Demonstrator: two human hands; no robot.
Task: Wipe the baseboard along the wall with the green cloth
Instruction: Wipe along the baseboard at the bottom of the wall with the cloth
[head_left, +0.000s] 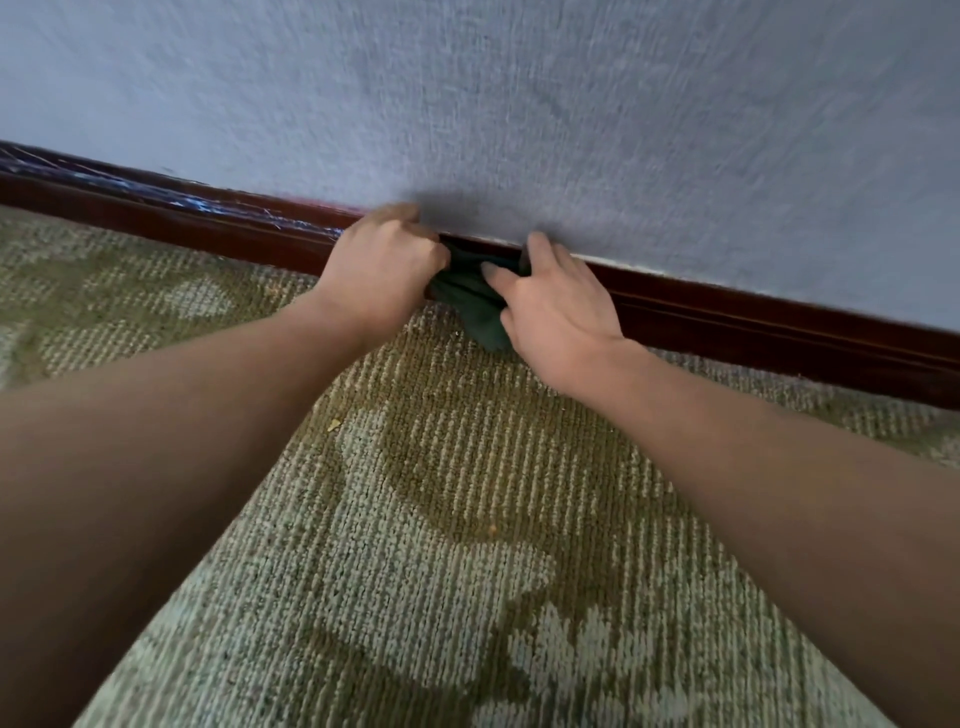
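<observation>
Pressing cloth (474, 304) against baseboard (753, 325), wedged between both hands. Left hand (387, 273): fingers curled, gripping cloth's left end. Right hand (563, 314): fingers spread, thumb flat on cloth. Baseboard lying left-to-right, so probably sliding sideways next.

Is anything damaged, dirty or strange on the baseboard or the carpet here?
Yes. The baseboard left of the left hand shows whitish, bluish streaks along its top, like scratches or cobweb; I cannot tell which. Two small yellowish crumbs lie on the carpet. Nothing else stands out.
</observation>
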